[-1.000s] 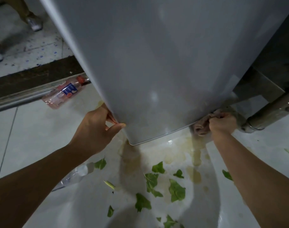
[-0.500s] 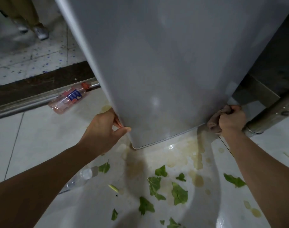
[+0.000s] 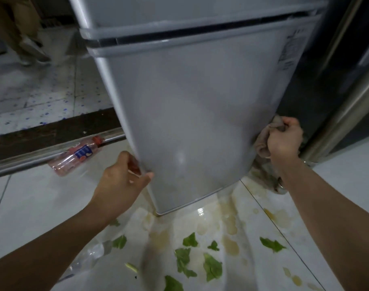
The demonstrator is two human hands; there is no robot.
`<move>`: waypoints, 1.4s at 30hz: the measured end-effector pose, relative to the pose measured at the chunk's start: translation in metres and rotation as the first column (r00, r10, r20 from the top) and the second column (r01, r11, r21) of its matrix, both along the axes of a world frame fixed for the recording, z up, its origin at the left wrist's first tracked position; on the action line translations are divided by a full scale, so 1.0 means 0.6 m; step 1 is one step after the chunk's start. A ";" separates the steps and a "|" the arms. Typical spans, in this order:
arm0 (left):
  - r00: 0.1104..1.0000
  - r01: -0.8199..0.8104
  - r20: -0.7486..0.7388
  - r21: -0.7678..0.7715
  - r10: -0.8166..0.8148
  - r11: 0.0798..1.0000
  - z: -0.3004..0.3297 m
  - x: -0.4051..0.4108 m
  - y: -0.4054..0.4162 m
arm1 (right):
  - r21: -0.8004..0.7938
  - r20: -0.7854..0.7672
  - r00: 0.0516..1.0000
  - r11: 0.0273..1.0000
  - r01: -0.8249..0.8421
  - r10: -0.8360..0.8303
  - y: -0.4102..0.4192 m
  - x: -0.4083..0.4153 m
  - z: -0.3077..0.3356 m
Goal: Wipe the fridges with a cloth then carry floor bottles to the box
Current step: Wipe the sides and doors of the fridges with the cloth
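Currently, the wiping stage is judged to be in progress and the bottle stage not yet begun. The right hand [image 3: 284,141], at the 3 o'clock position in the head view, has its fingers curled tight around a bunched beige cloth [image 3: 263,141] and presses that cloth against the lower right edge of the grey fridge [image 3: 192,127]. The left hand [image 3: 122,181], at the 8 o'clock position, grips the lower left edge of the fridge door: the thumb lies on the front face and the remaining fingers wrap behind the edge, so their tips are hidden. A pink-tinted bottle [image 3: 76,157] with a red cap and a blue label lies on its side on the floor at 9 o'clock, touching the metal rail [image 3: 17,166]. A clear bottle [image 3: 89,257] lies at 7 o'clock, partly covered by the left forearm. Neither bottle is held. The box is not in view. A second, darker appliance [image 3: 330,66] stands just beside the fridge at 2 o'clock; whether it has been wiped cannot be told. Yellowish stains [image 3: 229,225] and green leaves [image 3: 210,267] lie on the tiled floor [image 3: 32,206] below the fridge.
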State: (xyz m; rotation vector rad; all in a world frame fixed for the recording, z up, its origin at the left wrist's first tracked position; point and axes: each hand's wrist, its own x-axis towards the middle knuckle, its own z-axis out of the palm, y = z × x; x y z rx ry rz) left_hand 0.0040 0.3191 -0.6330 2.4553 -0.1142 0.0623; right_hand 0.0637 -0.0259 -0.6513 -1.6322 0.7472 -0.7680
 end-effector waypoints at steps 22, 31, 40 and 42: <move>0.978 -0.036 0.205 -0.001 0.036 0.999 0.131 -0.010 -0.009 | -0.135 0.386 0.918 0.990 -0.048 0.097 0.076 -0.077 0.282; 0.936 0.032 0.347 -0.262 0.063 0.965 0.224 -0.019 0.014 | -0.393 0.469 0.822 0.910 -0.133 0.322 0.217 -0.155 0.367; 0.871 0.154 0.490 -0.341 0.036 0.928 0.364 -0.007 0.064 | -0.705 0.536 0.712 0.704 0.083 0.452 0.359 -0.171 0.540; 0.851 0.163 0.523 -0.337 0.040 0.927 0.390 -0.002 0.079 | -0.714 0.567 0.710 0.678 0.171 0.418 0.392 -0.154 0.576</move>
